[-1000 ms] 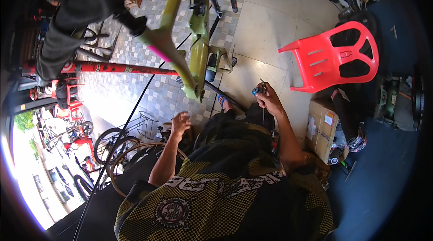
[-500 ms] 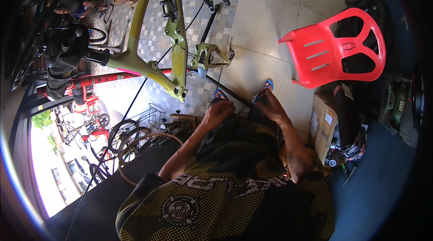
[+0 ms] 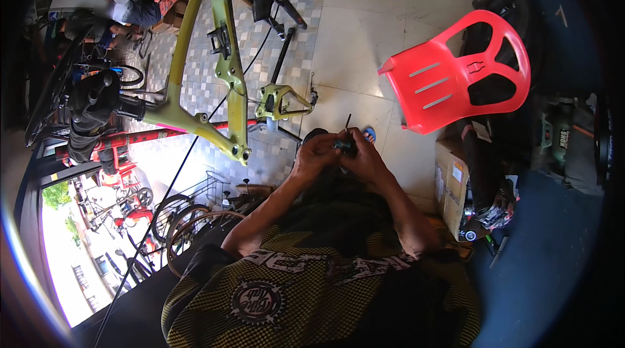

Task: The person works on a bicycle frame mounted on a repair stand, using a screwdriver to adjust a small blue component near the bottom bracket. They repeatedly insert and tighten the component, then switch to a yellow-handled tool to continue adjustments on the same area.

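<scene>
While both bare hands meet ahead of black, yellow-dotted fabric shirt [image 3: 325, 296], small dark bluish rounded part [image 3: 345, 146] lies between them, nearer right hand [image 3: 364, 159], whose curled grip holds it; left hand [image 3: 314, 154] touches or nearly touches, cannot tell whether its grip closes; thin dark straight rod [image 3: 349, 122] juts from right fingers, long axis away from body; glossy olive-green bicycle frame [image 3: 229, 73] ahead-left, smooth red plastic chair [image 3: 459, 81] ahead-right

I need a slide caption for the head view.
Left hand and right hand together at a dark object, green frame and red chair beyond.
</scene>
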Motion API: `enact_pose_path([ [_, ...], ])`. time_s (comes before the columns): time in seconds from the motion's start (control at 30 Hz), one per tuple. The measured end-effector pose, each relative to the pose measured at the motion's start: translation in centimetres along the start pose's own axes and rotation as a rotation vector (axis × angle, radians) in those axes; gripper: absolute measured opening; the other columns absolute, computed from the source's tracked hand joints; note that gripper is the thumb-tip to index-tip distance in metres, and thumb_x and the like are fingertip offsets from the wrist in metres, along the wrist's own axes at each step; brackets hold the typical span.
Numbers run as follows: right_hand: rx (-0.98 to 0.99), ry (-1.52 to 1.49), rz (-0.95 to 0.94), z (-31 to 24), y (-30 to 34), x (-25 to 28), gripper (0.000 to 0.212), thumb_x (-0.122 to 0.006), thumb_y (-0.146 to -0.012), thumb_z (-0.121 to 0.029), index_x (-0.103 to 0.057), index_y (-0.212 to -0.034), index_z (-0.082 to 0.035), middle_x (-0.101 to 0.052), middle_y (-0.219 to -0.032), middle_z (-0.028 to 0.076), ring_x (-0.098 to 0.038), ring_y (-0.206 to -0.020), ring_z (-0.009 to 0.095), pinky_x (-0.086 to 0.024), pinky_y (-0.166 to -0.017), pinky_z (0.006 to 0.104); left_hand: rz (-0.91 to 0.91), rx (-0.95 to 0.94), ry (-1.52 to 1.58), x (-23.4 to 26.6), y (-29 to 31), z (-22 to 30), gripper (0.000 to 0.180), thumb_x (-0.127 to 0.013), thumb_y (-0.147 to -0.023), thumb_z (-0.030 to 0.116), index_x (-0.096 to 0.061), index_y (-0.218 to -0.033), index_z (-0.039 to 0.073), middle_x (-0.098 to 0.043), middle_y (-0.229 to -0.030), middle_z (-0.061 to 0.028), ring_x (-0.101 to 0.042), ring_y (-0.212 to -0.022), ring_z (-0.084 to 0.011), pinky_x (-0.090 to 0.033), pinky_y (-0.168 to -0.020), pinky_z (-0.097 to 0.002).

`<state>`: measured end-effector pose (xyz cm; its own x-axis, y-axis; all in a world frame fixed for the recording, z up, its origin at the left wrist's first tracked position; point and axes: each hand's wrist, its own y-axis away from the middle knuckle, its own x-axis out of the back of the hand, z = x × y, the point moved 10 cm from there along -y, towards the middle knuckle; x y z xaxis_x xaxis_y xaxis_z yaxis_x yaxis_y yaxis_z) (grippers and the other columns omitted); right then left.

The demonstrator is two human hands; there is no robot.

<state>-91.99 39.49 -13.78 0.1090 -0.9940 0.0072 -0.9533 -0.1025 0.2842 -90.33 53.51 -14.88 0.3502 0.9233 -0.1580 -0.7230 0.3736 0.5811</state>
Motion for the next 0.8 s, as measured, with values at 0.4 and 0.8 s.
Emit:
enact_pose_path([
  [0.4,-0.044,-0.307,0.016,0.3,-4.3,3.9,0.039,-0.059,-0.093,0.0,-0.05,-0.131,-0.002,-0.063,-0.11,0.007,-0.063,-0.092,0.013,-0.052,-0.079,0.0311,0.013,-0.193,-0.423,-1.7,-5.9,7.7,0.049,-0.08,-0.086,0.004,-0.062,-0.131,0.002,-0.075,-0.103,-0.0075,-0.071,-0.094,-0.0113,-0.057,-0.082,-0.0264],
  [0.8,-0.012,-0.424,-0.084,-8.9,-18.4,8.9,0.031,-0.061,-0.1,-0.001,-0.06,-0.131,-0.003,-0.063,-0.097,-0.002,-0.048,-0.069,0.002,-0.037,-0.057,0.0208,-0.229,-0.242,-0.037,0.7,-16.1,20.4,0.048,-0.073,-0.09,-0.001,-0.055,-0.134,-0.001,-0.07,-0.112,-0.0122,-0.069,-0.102,-0.0166,-0.057,-0.086,-0.0311],
])
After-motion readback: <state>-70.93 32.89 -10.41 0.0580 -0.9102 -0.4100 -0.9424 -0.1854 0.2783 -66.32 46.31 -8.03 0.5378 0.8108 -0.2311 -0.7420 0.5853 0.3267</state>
